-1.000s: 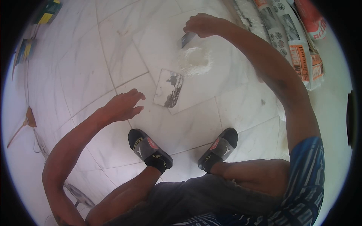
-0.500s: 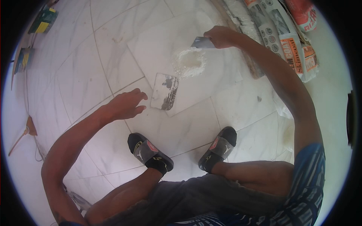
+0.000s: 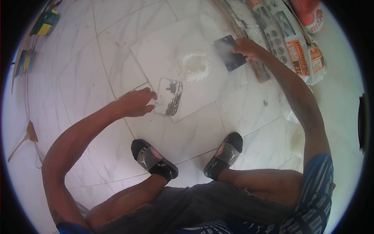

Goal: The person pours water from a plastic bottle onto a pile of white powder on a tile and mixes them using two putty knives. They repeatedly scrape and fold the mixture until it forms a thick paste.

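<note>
My right hand (image 3: 249, 48) grips a dark, flat, rectangular scraper blade (image 3: 229, 54) by its right edge, with the broad face turned up. Left of the blade, a ring of white powder (image 3: 194, 68) with a pale, smooth middle lies on the marble-look tile. A second rectangular plate (image 3: 169, 95), smeared with white and showing dark patches, rests on the floor nearer to me. My left hand (image 3: 138, 102) is at this plate's left edge, thumb and fingers apart and slightly curled, with nothing between them.
Bags of skimcoat (image 3: 298, 50) lie at the upper right, beside a wooden strip (image 3: 249, 50). A red bag (image 3: 309, 17) is behind them. My sandalled feet (image 3: 154, 160) stand on the tiles below. Green boxes (image 3: 46, 22) are at the far left.
My right hand has moved right and slightly down, and the blade has turned its broad dark face up. My left hand has come right, to the edge of the smeared plate.
</note>
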Demonstrator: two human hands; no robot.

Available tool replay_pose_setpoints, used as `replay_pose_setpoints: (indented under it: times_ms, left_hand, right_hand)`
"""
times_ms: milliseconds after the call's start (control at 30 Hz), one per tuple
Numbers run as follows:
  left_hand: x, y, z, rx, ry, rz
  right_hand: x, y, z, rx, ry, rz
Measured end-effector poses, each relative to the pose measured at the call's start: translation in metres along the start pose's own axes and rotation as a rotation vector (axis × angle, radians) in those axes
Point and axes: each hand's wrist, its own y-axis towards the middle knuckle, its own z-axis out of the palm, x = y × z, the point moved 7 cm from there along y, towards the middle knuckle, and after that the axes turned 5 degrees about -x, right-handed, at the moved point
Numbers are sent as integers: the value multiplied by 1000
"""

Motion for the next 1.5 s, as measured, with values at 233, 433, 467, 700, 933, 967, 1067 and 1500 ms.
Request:
replay_pose_setpoints:
  times_ms: [233, 433, 467, 700, 933, 967, 1067, 1500]
  left_hand:
    - [15, -3, 5, -30, -101, -86]
    - [8, 2, 0, -97, -121, -69]
    - [10, 4, -1, -138, -150, -159]
    - [19, 28, 62, -67, -348, -603]
    - [12, 38, 103, -230, -251, -612]
    - [11, 38, 103, -237, -258, -603]
    - [11, 28, 96, -269, -329, -561]
    - [6, 2, -22, -407, -614, -262]
  right_hand:
    - [-34, -5, 15, 40, 678, 220]
    - [-11, -23, 16, 103, 797, 203]
    - [-9, -23, 19, 97, 803, 203]
    - [27, -51, 6, 97, 577, 169]
    - [52, -76, -20, 115, 210, 36]
    - [58, -79, -25, 105, 168, 22]
    - [74, -88, -32, 36, 230, -97]
    - [79, -138, 4, -405, 68, -488]
